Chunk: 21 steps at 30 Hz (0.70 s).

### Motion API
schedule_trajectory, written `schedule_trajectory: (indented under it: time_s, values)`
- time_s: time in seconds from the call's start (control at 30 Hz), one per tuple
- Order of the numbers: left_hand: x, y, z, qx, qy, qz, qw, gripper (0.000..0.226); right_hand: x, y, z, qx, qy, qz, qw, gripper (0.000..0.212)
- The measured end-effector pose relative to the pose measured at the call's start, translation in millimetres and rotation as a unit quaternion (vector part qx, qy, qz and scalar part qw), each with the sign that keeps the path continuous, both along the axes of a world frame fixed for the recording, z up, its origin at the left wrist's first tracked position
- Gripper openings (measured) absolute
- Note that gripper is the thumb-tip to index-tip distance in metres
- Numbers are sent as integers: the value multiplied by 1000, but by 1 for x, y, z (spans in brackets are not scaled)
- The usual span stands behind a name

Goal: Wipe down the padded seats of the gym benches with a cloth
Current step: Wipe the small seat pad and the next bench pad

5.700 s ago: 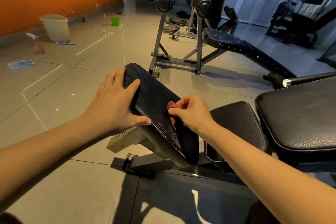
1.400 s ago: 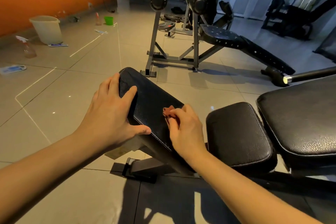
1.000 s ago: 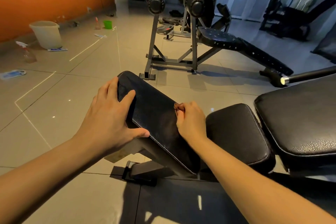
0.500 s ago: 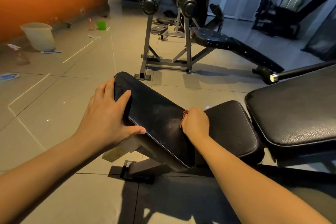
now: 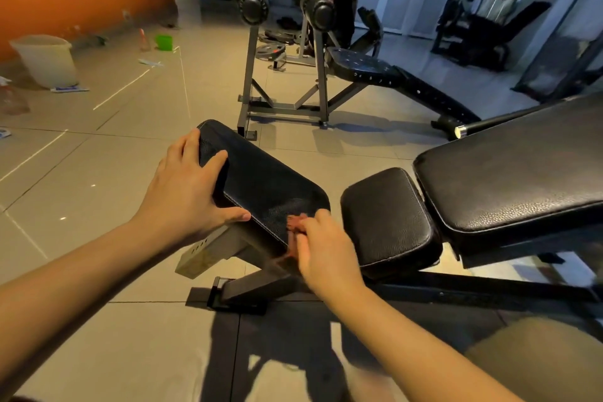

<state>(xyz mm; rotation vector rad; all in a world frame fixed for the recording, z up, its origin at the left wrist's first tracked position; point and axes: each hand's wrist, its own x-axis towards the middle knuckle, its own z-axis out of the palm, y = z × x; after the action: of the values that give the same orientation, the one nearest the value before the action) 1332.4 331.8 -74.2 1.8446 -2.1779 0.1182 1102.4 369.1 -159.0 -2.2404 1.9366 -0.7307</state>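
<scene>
1. Pinching a small reddish-brown cloth [image 5: 295,222] in curled fingers, the right hand [image 5: 323,248] presses it onto the near right corner of a tilted black textured padded seat [image 5: 261,179], centre of frame. The hand is motion-blurred, so single fingers are hard to separate.
2. The cloth is mostly hidden under the fingers. Only a crumpled bit shows at the fingertips, touching the seat surface.
3. The left hand [image 5: 186,192] holds the seat's left end, with four fingers slightly spread over the top face and the thumb stretched along the near edge. The pad is clamped between them.
4. Under the seat is a beige square steel tube [image 5: 199,254] with a row of small holes, joined to a dark floor frame [image 5: 241,290].
5. Just right of the seat sits a square black seat cushion [image 5: 388,219]. Just beside that, a long black backrest pad [image 5: 515,173] runs to the right edge.
6. Upper centre, well apart, stands a grey steel rack [image 5: 321,75] with a black decline bench [image 5: 375,70].
7. Upper left, a pale plastic bucket [image 5: 45,59] and a green cup [image 5: 163,42] stand on the grey tiled floor [image 5: 98,173], near an orange wall [image 5: 81,6].
</scene>
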Motion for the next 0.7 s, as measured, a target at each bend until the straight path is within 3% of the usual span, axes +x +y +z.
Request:
schedule_trajectory:
  time_s: [0.07,0.13,0.2,0.3,0.4,0.57,0.7]
  values:
    - [1,2,0,1,-4,1,1000,118,-22,-18,-6,57,1,-98,994,22]
    - [0,2,0,1,-4,3,1000,115,-18,-29,-6,52,5,-144,988,21]
    - [-2,3,1,3,-5,6,1000,112,5,-25,-2,13,-24,-131,991,23]
    - [-3,3,0,2,-2,10,1000,116,37,6,7,-43,-60,-24,997,24]
    - [0,2,-1,3,6,10,1000,119,25,17,8,-57,-36,40,997,20]
    - [1,1,-3,0,2,4,1000,118,-17,-12,-8,32,-24,-130,991,25]
    - [-3,-1,-2,3,14,8,1000,118,7,-6,-11,0,-59,-105,993,25]
